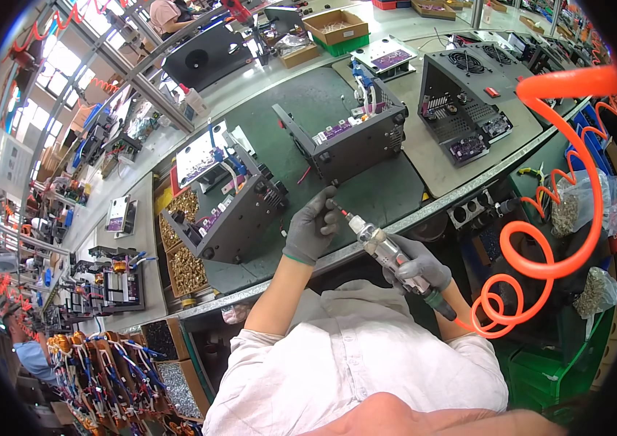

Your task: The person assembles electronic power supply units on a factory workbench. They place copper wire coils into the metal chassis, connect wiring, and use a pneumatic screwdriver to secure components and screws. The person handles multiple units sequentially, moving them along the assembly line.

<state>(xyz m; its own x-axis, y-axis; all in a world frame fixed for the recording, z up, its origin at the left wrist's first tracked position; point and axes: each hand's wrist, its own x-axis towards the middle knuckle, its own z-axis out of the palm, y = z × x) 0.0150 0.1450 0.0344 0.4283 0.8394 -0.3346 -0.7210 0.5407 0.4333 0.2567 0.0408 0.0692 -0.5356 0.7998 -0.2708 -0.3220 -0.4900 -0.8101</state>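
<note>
My right hand (426,264), in a grey glove, is wrapped round an air screwdriver (375,243) that points up and left. A coiled orange hose (537,270) curls close to its rear end. Near the bit's tip is my left hand (310,231), also gloved, its fingers curled together in a pinch; anything between them is too small to make out. Just beyond the hands, a dark metal chassis (358,158) with purple circuit boards stands on the green mat (388,196). A similar chassis (241,224) sits tilted to the left of my left hand.
Brass fittings (187,270) fill bins at the left. Farther right stands a larger black housing (445,80) with fans. A cardboard box (335,27) rests on a green crate at the back. Wire harnesses (105,374) hang at lower left. Another person (167,16) is at the far top.
</note>
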